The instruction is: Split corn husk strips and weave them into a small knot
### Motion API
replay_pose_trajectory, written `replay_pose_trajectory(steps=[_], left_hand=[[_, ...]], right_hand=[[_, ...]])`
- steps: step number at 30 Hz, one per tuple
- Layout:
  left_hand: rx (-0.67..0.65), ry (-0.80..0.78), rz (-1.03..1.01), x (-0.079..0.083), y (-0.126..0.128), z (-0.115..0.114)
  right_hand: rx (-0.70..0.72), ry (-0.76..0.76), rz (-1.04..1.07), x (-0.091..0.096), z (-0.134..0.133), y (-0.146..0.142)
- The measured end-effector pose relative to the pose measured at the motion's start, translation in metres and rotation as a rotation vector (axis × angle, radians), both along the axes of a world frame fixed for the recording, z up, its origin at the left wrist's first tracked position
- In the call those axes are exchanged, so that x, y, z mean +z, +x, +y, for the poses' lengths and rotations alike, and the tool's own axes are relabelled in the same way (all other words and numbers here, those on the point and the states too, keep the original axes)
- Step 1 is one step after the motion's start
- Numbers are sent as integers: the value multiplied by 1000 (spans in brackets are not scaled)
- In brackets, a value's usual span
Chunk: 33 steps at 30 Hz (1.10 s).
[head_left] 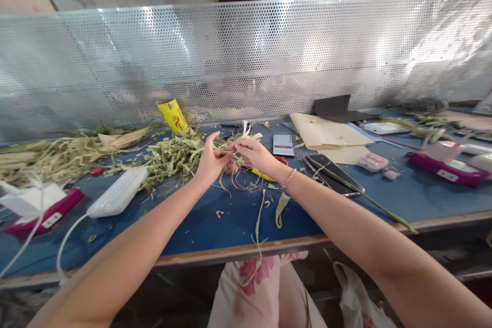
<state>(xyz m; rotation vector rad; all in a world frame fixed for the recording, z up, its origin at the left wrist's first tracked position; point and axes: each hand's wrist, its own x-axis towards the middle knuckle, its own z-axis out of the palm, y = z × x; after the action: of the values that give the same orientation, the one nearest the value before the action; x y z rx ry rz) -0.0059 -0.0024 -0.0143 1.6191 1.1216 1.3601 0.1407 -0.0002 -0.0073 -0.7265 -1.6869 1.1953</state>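
Note:
My left hand [211, 161] and my right hand [257, 155] meet above the middle of the blue table. Both pinch at dried plant strips [230, 168], with fingertips almost touching; the held part is small and partly hidden by the fingers. Thin brownish strands [246, 184] hang or lie just below. Behind the right hand, pale strip ends [248, 128] stick up. A yellow curved handle [263, 175] shows partly under my right wrist. To the left of my left hand lies a heap of shredded green plant pieces [172, 156].
A yellow tube [173, 117] leans near the perforated metal screen [238, 61]. Left are a white power strip [117, 192] and a magenta tissue pack [46, 212]. Right lie brown paper [326, 130], a black phone [332, 177], a pink case [372, 162] and a long green stem [365, 195].

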Motion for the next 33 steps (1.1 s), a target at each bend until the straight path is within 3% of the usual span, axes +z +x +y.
replay_pose_trajectory(steps=[5, 14, 24, 33], left_hand=[[15, -11, 64, 4, -1, -1], [68, -126, -256, 4, 2, 4], [-55, -319, -562, 14, 1, 2], [-190, -376, -660, 14, -3, 5]], right_hand=[[44, 68, -69, -3, 4, 0], [123, 62, 8, -8, 6, -5], [-209, 243, -278, -9, 14, 1], [-398, 477, -304, 0, 9, 9]])
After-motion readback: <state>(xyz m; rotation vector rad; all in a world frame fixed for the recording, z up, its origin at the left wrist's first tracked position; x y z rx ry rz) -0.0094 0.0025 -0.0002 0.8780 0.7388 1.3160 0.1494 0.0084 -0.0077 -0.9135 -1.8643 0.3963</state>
